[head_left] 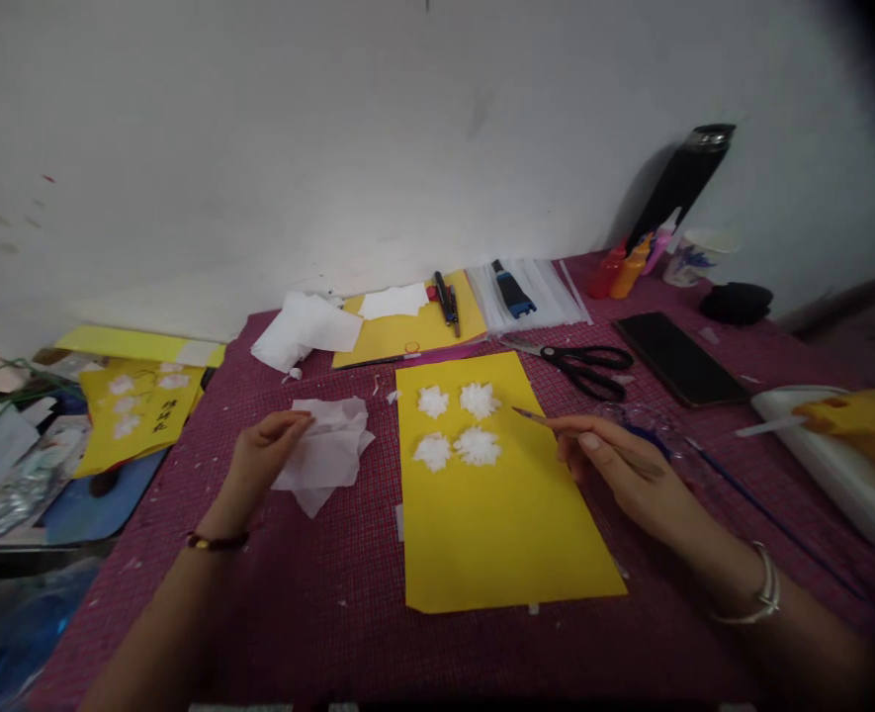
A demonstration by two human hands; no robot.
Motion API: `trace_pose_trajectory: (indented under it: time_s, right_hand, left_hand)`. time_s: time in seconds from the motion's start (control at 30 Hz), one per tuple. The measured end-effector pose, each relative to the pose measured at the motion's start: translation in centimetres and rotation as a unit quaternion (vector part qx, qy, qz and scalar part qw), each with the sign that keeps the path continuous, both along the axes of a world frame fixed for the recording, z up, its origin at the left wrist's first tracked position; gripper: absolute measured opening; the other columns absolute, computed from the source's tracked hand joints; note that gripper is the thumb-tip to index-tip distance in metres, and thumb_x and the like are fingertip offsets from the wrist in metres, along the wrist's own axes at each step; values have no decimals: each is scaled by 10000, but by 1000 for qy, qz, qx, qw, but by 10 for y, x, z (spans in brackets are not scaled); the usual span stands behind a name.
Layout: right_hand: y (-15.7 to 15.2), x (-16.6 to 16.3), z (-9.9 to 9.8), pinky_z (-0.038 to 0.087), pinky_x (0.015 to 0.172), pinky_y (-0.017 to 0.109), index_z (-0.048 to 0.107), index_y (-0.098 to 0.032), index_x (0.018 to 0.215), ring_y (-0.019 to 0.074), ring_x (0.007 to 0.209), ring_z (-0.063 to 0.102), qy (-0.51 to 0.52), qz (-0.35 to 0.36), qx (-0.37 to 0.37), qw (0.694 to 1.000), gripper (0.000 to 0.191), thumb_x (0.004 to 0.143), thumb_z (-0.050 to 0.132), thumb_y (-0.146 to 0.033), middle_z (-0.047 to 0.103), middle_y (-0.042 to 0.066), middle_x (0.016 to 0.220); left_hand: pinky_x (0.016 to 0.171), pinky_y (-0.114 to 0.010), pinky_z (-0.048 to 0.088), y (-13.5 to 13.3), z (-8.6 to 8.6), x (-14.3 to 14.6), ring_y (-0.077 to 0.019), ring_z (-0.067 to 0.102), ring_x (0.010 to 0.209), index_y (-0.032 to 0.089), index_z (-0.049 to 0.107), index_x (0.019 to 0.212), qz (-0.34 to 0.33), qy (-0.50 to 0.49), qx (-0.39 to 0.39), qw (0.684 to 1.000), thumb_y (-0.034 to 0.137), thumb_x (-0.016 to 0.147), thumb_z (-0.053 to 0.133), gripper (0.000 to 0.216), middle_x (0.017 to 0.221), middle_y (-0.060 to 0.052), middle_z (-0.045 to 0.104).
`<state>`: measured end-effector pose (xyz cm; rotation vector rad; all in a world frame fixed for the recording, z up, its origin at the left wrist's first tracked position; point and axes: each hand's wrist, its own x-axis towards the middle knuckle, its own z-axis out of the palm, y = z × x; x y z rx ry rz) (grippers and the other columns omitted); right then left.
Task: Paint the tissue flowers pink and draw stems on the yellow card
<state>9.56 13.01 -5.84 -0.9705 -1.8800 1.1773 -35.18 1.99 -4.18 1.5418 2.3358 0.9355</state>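
A yellow paper sheet (496,524) lies on the magenta tablecloth (318,583) in front of me, with several white fluffy tissue tufts (458,425) stuck near its top. My left hand (263,457) pinches a crumpled white tissue (329,450) lying just left of the sheet. At the sheet's right edge, my right hand (619,470) is closed around a thin paintbrush (537,419), whose tip points toward the tufts.
Black scissors (585,364), a dark phone (678,358), small paint bottles (626,267), a paper cup (696,255) and a black flask (685,178) stand at the back right. A glue gun (863,420) rests on a white tray at right. More tissue (304,331), yellow sheets and pens lie behind.
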Motion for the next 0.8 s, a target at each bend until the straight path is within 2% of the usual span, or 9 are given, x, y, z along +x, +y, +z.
trace_pose_trajectory:
  time_s: [0.13, 0.2, 0.3, 0.37, 0.47, 0.53, 0.63, 0.7, 0.8]
  right_hand:
    - [-1, 0, 1, 509, 602, 260, 671, -244, 1135, 144, 669, 609, -3, 0, 3, 1000, 338, 1002, 436, -446, 642, 26, 808]
    - [-2, 0, 1, 511, 589, 260, 676, -246, 1125, 149, 670, 613, -5, 1, 6, 1000, 344, 997, 441, -461, 646, 30, 806]
    - [-2, -1, 1, 516, 583, 259, 686, -253, 1114, 154, 672, 622, -11, 5, 13, 1000, 357, 988, 447, -488, 659, 37, 814]
    - [-2, -1, 0, 521, 586, 261, 691, -254, 1110, 158, 675, 629, -19, 3, 14, 1000, 368, 983, 450, -503, 667, 42, 818]
    - [-1, 1, -2, 526, 589, 266, 690, -244, 1113, 164, 682, 634, -29, -7, 9, 1000, 377, 978, 457, -507, 673, 42, 822]
    - [0, 3, -4, 527, 600, 267, 685, -239, 1123, 162, 683, 630, -30, -11, 6, 999, 371, 982, 455, -494, 668, 35, 810]
    - [0, 3, -5, 527, 613, 266, 681, -246, 1135, 158, 685, 630, -30, -9, 13, 999, 357, 986, 454, -478, 664, 24, 803]
    - [-1, 3, -4, 531, 612, 264, 687, -258, 1126, 161, 696, 640, -40, -10, 19, 999, 348, 984, 456, -477, 677, 28, 824]
    - [-3, 3, 0, 543, 602, 263, 693, -271, 1103, 165, 709, 656, -60, -9, 22, 998, 339, 983, 452, -476, 698, 35, 868]
  left_hand:
    - [744, -354, 561, -7, 16, -2, -255, 696, 916, 143, 675, 1026, 33, -16, 5, 999, 526, 860, 522, 445, 1026, -131, 747]
    - [798, -370, 555, -6, 16, -1, -252, 690, 948, 148, 667, 1059, 19, -10, -1, 1000, 484, 826, 558, 423, 1066, -129, 739]
    - [958, -423, 495, 4, 9, 5, -264, 653, 1061, 191, 681, 1069, -24, 17, -14, 999, 349, 694, 659, 408, 1150, -102, 718]
    - [1064, -472, 406, 12, 2, 10, -283, 614, 1128, 218, 712, 944, -39, 41, -16, 998, 270, 629, 676, 321, 1152, -82, 714]
    - [1121, -508, 320, 21, 0, 15, -296, 580, 1159, 212, 667, 718, -19, 67, 3, 998, 290, 667, 640, 97, 1107, -85, 713]
    - [1065, -472, 392, 19, 4, 13, -274, 603, 1105, 201, 627, 717, 12, 69, 22, 997, 357, 735, 582, 163, 1091, -96, 704]
    - [808, -350, 524, 6, 14, 5, -214, 656, 886, 188, 594, 842, 53, 51, 23, 997, 431, 818, 475, 272, 956, -75, 702]
    - [668, -288, 513, -8, 17, -2, -182, 644, 754, 185, 568, 849, 68, 47, 3, 997, 441, 836, 438, 287, 827, -42, 680]
    - [556, -255, 456, -31, 18, -15, -160, 596, 619, 189, 549, 773, 80, 70, -47, 993, 446, 824, 444, 282, 687, -13, 630]
